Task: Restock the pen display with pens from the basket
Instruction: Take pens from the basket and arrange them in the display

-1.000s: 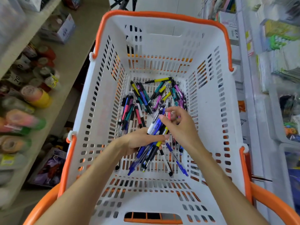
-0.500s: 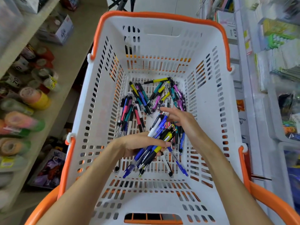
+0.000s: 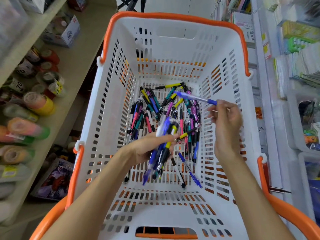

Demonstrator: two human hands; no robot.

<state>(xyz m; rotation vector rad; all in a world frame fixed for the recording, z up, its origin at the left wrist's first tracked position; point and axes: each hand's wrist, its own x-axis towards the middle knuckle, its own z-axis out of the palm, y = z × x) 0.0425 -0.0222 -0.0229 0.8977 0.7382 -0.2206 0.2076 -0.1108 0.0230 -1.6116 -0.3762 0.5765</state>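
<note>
right hand has lifted a blue pen clear of the basket, pinching it; left hand still grips the bundle, so collecting continues.

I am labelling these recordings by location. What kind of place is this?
Most likely a stationery shop aisle. A shopping basket holds loose pens, tape rolls lie on the shelf at the left, and packaged goods fill the shelves at the right.

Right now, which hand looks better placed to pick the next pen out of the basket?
Probably the right hand: it pinches only one blue pen, above the loose pens. The left hand is full, gripping a bundle of pens.
</note>
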